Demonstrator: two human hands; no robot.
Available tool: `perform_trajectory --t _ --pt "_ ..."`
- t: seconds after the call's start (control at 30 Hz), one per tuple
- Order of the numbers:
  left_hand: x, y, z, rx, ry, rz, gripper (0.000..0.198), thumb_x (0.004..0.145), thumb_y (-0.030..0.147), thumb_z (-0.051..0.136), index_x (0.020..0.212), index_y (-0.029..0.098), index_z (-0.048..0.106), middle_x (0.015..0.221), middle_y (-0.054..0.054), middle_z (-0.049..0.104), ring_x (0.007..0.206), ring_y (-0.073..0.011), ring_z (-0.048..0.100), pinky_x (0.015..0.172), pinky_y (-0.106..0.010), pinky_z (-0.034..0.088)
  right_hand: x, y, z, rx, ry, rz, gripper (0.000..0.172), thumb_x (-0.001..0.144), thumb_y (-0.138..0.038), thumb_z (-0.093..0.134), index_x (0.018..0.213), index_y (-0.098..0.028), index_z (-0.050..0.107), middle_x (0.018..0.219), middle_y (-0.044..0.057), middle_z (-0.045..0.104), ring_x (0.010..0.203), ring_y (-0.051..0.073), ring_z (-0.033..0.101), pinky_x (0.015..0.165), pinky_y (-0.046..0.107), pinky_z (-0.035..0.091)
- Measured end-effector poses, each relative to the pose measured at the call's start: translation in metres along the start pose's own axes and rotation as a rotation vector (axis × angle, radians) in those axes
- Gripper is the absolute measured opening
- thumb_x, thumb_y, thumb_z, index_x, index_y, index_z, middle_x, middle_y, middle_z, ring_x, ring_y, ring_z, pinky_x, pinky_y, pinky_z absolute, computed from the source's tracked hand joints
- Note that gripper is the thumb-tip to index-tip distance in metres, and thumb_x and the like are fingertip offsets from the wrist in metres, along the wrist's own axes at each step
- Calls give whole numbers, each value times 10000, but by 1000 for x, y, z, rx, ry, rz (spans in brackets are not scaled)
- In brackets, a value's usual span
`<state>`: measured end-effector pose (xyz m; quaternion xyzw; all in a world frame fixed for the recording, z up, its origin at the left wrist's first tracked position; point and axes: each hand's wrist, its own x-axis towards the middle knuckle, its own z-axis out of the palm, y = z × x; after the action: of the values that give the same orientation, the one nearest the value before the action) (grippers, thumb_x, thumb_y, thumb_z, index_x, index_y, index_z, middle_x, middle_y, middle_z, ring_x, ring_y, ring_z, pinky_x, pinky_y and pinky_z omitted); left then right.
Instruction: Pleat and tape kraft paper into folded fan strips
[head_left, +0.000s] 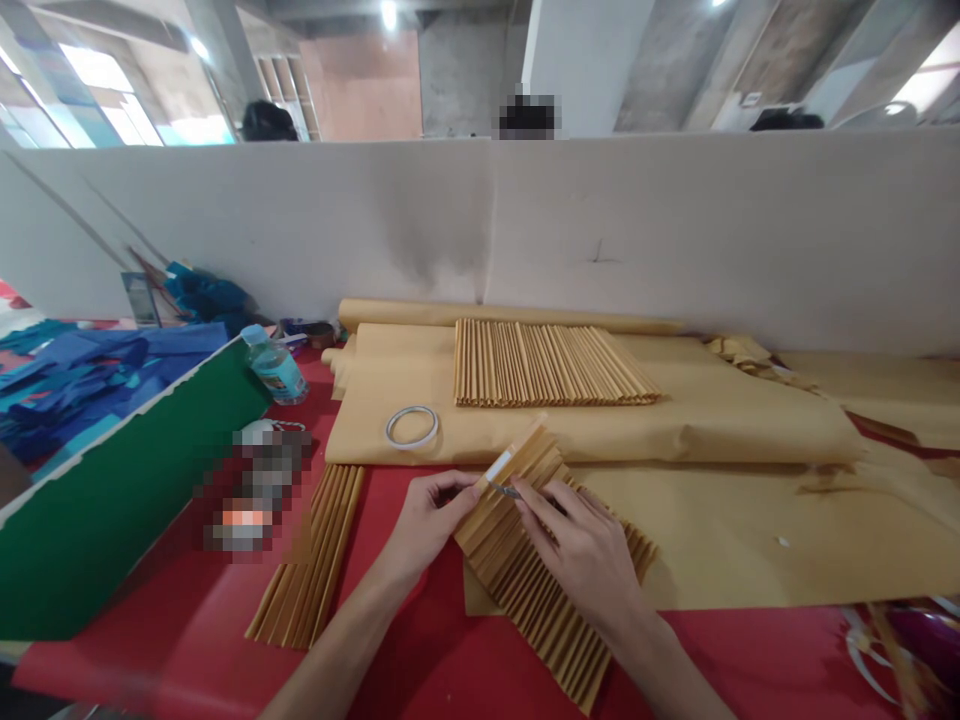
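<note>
A pleated sheet of brown paper (551, 600) lies slanted in front of me, with a short white strip (498, 466) near its upper left edge. My left hand (431, 515) pinches that edge just below the strip, thumb against fingers. In my right hand (581, 540) is a small, thin metal tool (508, 491), its tip at the white strip; its exact kind is unclear. The right hand's lower fingers rest over the pleats. Behind both hands, a larger pleated paper panel (551, 365) lies flat. A roll of tape (412, 444) sits to its left.
Brown paper sheets (750, 540) and a long paper roll (420, 315) cover much of the red table (405, 670). Left are a narrow pleated piece (311, 560), a bottle (274, 365), a pixelated item (259, 490) and a green box wall (135, 490) beside blue material. A white partition (300, 220) stands behind.
</note>
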<state>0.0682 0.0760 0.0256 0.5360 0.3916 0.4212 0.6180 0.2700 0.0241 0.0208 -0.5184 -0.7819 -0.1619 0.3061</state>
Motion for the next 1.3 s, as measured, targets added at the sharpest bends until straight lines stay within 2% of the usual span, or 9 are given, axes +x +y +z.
perform_trajectory --t 0.57,0.83,1.03,1.2,1.3 --pt "-1 -2 1 -33 24 -16 369 791 509 810 962 183 832 987 -88 811 876 -230 714 825 -318 527 1 -4 2 -16 24 16 283 1060 -224 494 1217 -177 724 819 32 663 721 149 639 755 306 474" --pt "0 -2 1 -43 21 -27 355 802 485 806 991 185 830 958 -80 808 890 -232 710 840 -321 522 0 -3 4 32 -5 60 299 1072 -260 474 1222 -181 721 811 33 700 691 160 647 725 304 484" --pt "1 -3 1 -13 -5 3 347 812 488 795 970 181 832 907 -74 802 860 -215 695 818 -298 509 -2 0 7 230 -48 187 272 1069 -281 462 1171 -206 702 998 48 792 816 192 740 790 325 544" --pt "1 -3 1 6 -9 5 382 799 506 799 964 163 831 907 -84 798 835 -212 683 780 -290 497 1 -2 1 479 -215 475 166 1029 -401 517 1045 -261 605 826 -14 765 754 198 741 673 292 545" --pt "1 -2 1 17 -16 -6 386 800 508 797 965 162 833 913 -88 796 829 -215 680 768 -294 494 2 -2 0 581 -257 514 159 1032 -405 511 965 -271 564 803 -29 740 747 186 733 666 275 531"
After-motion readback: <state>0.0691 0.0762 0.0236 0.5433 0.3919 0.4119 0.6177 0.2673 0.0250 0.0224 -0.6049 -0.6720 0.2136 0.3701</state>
